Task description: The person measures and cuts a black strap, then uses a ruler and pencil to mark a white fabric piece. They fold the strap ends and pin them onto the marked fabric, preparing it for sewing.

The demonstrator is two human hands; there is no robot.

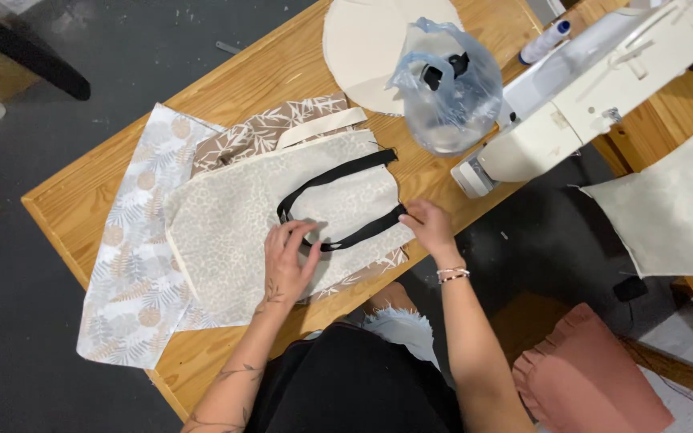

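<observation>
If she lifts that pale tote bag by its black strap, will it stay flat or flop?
The pale tote bag would probably flop: it lies limp and flat over other fabric pieces. The black strap curves loosely, so likely soft webbing. It looks empty, so probably light.

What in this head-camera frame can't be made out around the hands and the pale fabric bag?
- Pale leopard-print fabric bag: part under the left hand.
- Black strap handle: its end hidden under the right hand.
- Clear plastic bag: dark contents blurred.
- White sewing machine: cut off by the top edge.
</observation>
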